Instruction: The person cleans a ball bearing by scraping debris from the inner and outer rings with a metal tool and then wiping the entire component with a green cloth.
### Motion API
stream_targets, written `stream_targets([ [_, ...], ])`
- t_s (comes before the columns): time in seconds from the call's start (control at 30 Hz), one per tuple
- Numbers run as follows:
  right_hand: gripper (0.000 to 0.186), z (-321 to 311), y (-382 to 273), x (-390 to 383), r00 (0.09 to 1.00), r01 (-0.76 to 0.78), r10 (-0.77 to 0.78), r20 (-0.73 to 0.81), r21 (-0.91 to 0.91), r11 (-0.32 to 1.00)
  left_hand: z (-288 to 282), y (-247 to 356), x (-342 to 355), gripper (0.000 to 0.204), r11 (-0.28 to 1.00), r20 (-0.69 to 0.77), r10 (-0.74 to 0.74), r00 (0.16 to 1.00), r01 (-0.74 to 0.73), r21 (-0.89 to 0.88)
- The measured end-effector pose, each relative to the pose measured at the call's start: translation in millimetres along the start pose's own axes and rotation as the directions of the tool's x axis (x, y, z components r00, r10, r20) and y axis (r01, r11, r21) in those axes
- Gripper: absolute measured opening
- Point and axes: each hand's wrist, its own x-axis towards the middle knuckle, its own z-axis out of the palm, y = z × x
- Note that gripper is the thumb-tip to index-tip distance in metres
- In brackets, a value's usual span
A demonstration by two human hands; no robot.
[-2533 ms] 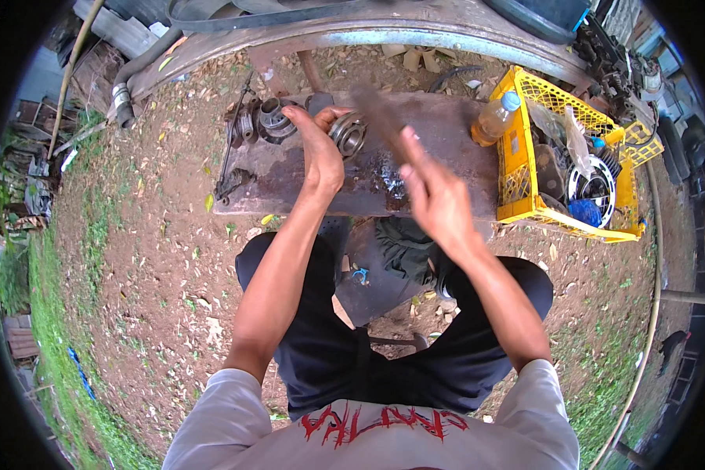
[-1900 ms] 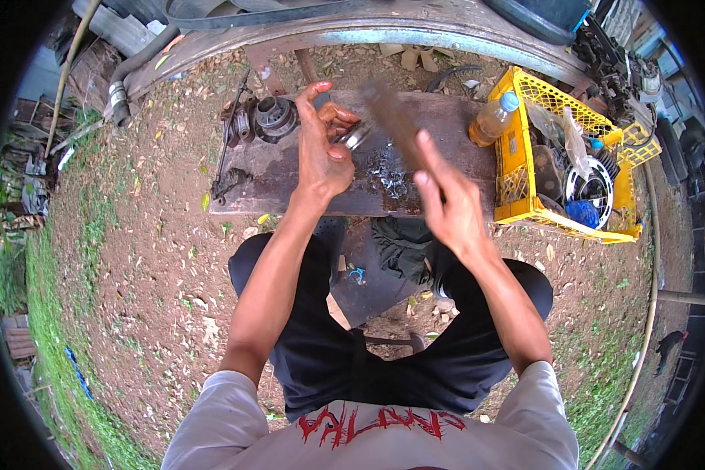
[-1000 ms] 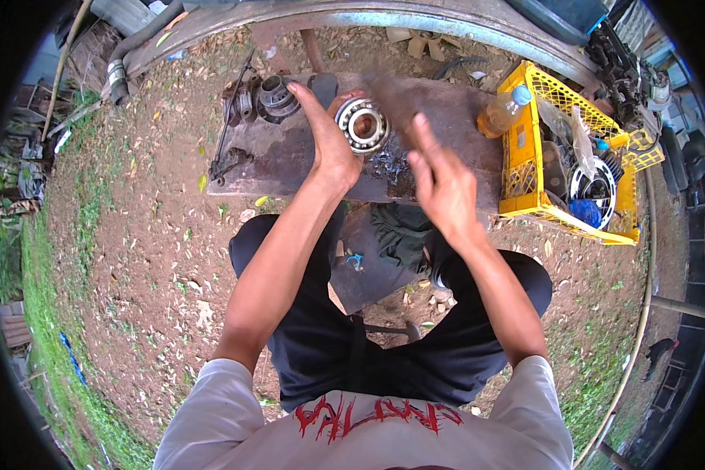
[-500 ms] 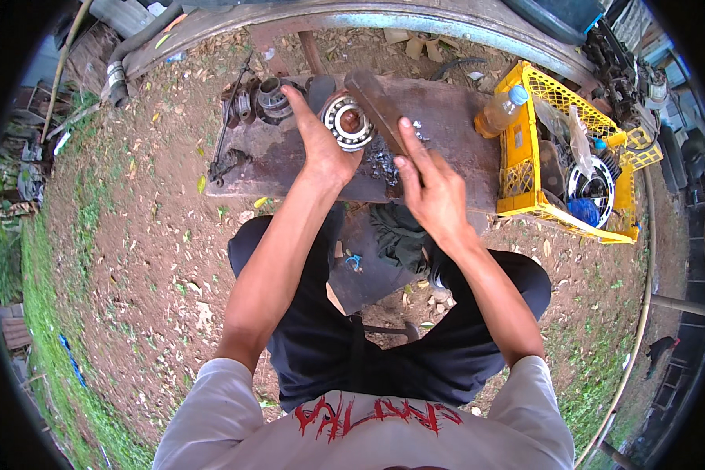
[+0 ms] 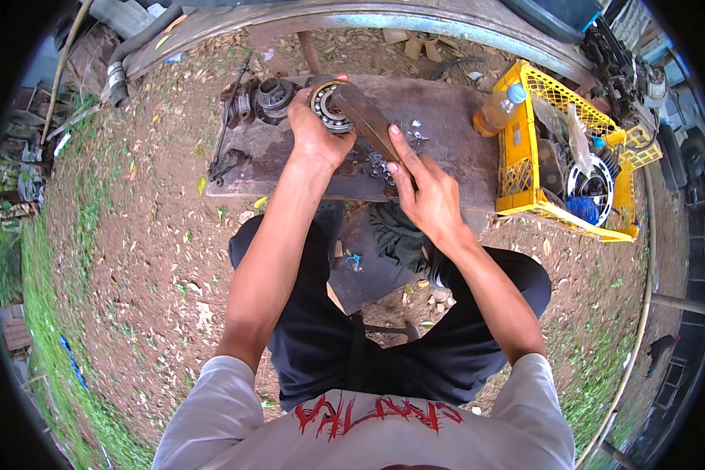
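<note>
My left hand (image 5: 318,141) grips a steel ball bearing (image 5: 333,119) above the back of a worn brown board (image 5: 446,172). My right hand (image 5: 427,196) is closed on a rusty, flat metal bar (image 5: 366,122), whose far end overlaps the bearing's centre; whether it touches is unclear. Left of the bearing on the board are a greasy flanged metal part (image 5: 274,100), some smaller cylindrical parts (image 5: 244,108) and a long thin tool (image 5: 219,153). A dark wet patch with shiny flecks (image 5: 380,168) lies below the bar.
At the right stands a yellow crate (image 5: 518,182) of parts, a bottle of amber liquid (image 5: 492,115) beside it. Behind is a long weathered bench (image 5: 415,27) with dark items. Dark cloth (image 5: 392,235) lies between my knees. Dirt ground with leaves surrounds the board, with a pole (image 5: 646,298) at right.
My left hand has moved the bearing up and leftward, after turning it earlier. The bar, blurred in earlier frames, is now sharp and has come down over the bearing.
</note>
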Motion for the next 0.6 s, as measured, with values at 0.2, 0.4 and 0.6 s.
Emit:
stream_targets([
  [0.2,0.055,-2.9,-1.7,-7.2,0.997,0.074,-0.073,-0.014,0.056,0.996,0.5,-0.6,-6.0,0.043,0.998,0.025,-0.056,0.998,0.057,-0.037],
  [0.4,0.053,-14.1,19.7,10.5,0.994,0.046,-0.042,-0.105,0.034,0.998,-7.7,4.0,-4.1,0.045,0.999,-0.011,-0.023,1.0,0.023,-0.024],
  [0.6,0.052,-17.8,32.3,17.1,0.993,-0.053,0.055,-0.102,0.028,0.998,-7.5,3.9,-6.9,0.044,0.997,-0.003,-0.078,0.997,0.078,0.028],
])
